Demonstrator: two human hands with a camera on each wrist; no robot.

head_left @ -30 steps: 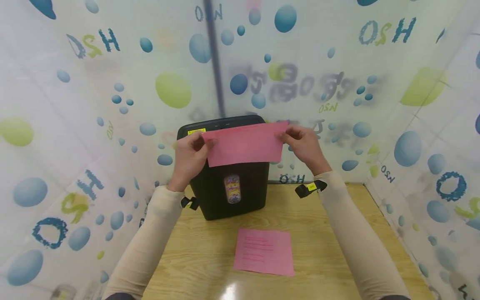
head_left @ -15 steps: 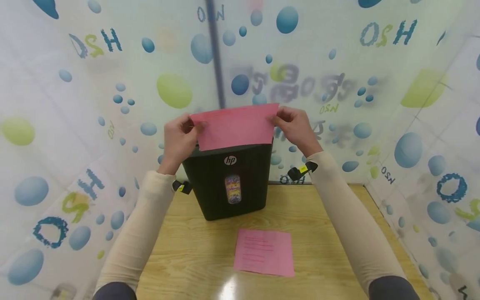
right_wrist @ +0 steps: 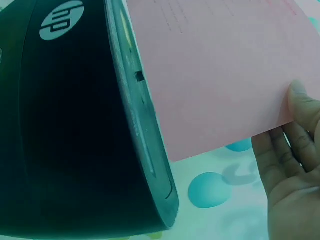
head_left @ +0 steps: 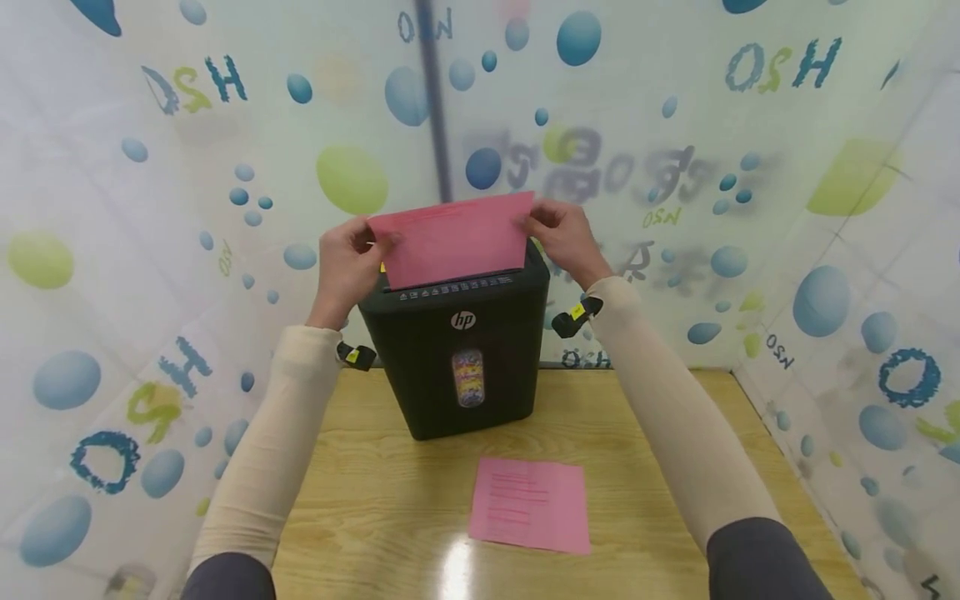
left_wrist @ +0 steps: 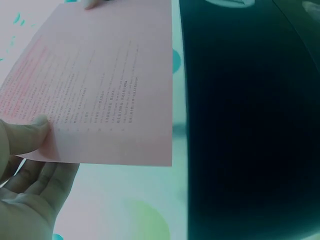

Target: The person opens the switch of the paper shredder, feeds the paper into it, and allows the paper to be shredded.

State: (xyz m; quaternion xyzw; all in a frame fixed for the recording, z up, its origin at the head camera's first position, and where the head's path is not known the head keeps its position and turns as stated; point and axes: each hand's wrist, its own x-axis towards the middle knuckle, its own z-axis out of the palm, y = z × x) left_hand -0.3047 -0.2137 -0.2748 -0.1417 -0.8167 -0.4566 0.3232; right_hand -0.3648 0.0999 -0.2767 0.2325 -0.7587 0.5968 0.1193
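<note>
A pink sheet of paper [head_left: 453, 240] is stretched between both hands above the black HP paper shredder [head_left: 472, 358]. My left hand [head_left: 347, 267] pinches its left edge, thumb in front, and my right hand [head_left: 564, 237] pinches the right edge. The sheet's lower edge is right at the shredder's top in the head view, just behind the row of small icons. Printed lines show on the paper [left_wrist: 110, 90] in the left wrist view. In the right wrist view, the paper [right_wrist: 220, 75] overlaps the far side of the shredder's top [right_wrist: 145, 125].
Another pink sheet [head_left: 529, 505] with reddish lines lies on the wooden table [head_left: 375, 500] in front of the shredder. A patterned curtain [head_left: 637, 108] with blue and green dots surrounds the table at the back and sides.
Both hands have raised the pink paper from in front of the shredder and carried it back and left over its top. The sheet on the table has stayed put.
</note>
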